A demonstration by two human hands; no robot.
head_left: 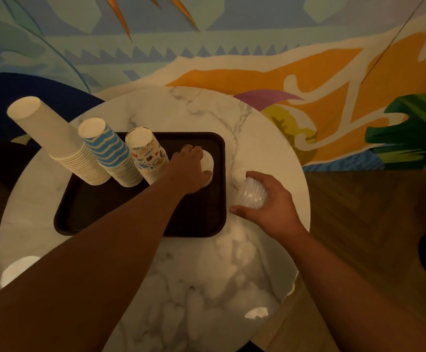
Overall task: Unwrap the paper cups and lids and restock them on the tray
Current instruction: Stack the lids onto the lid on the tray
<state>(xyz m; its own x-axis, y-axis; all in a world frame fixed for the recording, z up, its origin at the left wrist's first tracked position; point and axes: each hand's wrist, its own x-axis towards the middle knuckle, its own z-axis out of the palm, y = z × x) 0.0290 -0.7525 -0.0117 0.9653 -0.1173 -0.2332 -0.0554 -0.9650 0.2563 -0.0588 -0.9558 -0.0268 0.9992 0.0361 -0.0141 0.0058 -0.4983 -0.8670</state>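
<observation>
three cup stacks (110, 153), one tray (201, 219), two lid stacks (251, 194), two hands (275, 199)

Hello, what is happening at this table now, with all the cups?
A person is restocking a dark tray on a round marble table. Three stacks of upside-down paper cups already stand on the tray: plain white, blue-striped and patterned. The left hand is setting white lids down on the tray's right side. The right hand holds a stack of clear lids above the table, beside the tray.
</observation>
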